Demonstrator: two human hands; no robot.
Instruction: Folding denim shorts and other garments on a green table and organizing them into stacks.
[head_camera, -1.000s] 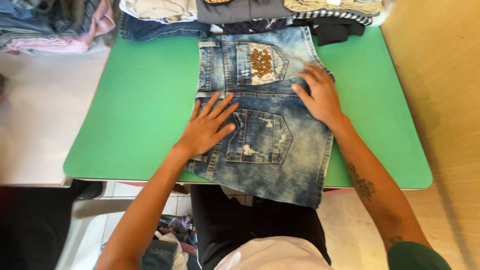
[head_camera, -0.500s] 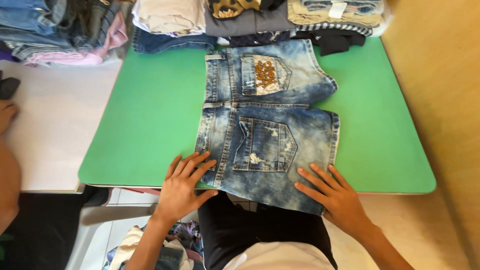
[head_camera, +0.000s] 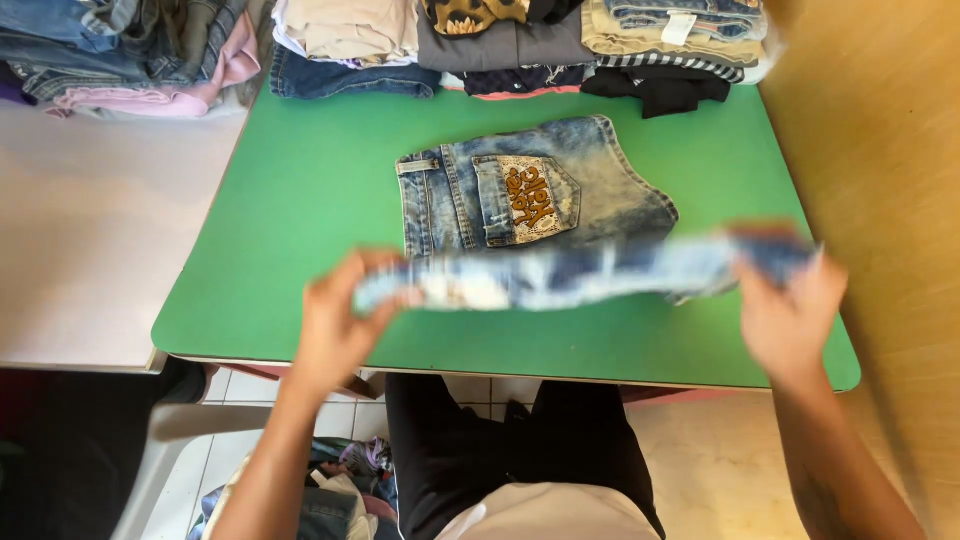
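Green table (head_camera: 300, 200), white table (head_camera: 90, 250) beside it, tiled floor (head_camera: 700, 460), wooden wall (head_camera: 880, 150).

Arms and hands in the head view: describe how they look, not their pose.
Both forearms are bare, with no sleeves, gloves, watch or rings visible. The left hand and right hand are motion-blurred, so fine marks cannot be made out.

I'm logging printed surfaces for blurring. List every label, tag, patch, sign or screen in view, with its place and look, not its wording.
Pocket patch: on the back pocket of the denim shorts on the green table; roughly rectangular, pale ground with gold-brown lettering.
Garment tag: on the folded clothes stack at the table's far right; small white rectangle.
No packages, signs or screens.
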